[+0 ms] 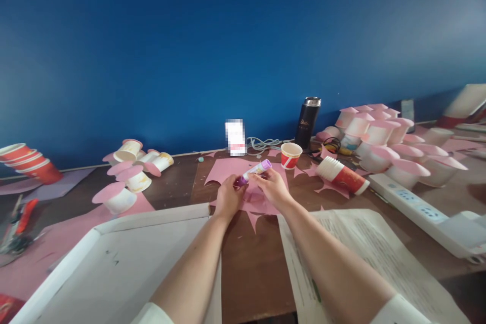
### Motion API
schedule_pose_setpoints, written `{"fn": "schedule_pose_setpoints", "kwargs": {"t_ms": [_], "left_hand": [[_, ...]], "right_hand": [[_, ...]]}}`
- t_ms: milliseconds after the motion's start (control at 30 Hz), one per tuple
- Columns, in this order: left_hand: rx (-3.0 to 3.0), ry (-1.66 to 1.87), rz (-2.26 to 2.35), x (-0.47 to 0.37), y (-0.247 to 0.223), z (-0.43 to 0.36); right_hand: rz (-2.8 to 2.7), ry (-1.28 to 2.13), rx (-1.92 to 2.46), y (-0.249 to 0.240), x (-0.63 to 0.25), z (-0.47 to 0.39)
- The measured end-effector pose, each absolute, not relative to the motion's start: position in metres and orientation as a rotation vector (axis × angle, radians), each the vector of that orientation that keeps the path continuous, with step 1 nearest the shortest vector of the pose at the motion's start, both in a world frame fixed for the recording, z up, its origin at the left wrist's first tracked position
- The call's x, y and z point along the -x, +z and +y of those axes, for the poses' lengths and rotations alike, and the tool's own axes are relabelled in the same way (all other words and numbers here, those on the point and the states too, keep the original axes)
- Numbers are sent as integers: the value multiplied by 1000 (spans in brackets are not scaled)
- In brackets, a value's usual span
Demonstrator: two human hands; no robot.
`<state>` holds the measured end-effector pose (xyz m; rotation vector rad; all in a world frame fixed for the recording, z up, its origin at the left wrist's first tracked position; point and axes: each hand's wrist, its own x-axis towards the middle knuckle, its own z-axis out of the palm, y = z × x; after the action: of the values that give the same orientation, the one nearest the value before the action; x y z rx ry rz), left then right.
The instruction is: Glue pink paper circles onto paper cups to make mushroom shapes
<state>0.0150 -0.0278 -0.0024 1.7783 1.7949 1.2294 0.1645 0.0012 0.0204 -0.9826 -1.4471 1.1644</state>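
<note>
1. The purple-and-white glue stick (261,166) is just left of the upright red cup (290,162), nearer the person, tilted with its upper end towards that cup.
2. The left hand (229,198) grips its lower purple end; the right hand (275,190) has its fingers closed on the barrel.
3. For good handling, I'd steady the barrel with one hand and pull or twist an end straight along its length with the other. Sideways force could snap the glue, and a loose end could roll off.
4. Pink paper (224,169) lies left of the upright cup, reaching beneath the hands; keeping stray glue off it seems wise.
5. Right of that cup, the black flask (305,126) bears pale lettering, too small to read. The cup has a white mark; farther right and nearer, the printed sheet (364,243) is illegible, as is the glue label.
</note>
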Motion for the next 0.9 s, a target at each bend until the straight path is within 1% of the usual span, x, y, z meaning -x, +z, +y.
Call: {"fn": "schedule_pose_setpoints", "kwargs": {"t_ms": [600, 900], "left_hand": [[-1877, 1290, 1790, -15, -8, -25], [-2006, 1314, 1812, -15, -6, -27]], "right_hand": [[-1631, 949, 1170, 22, -164, 1], [-1696, 919, 1182, 24, -167, 0]]}}
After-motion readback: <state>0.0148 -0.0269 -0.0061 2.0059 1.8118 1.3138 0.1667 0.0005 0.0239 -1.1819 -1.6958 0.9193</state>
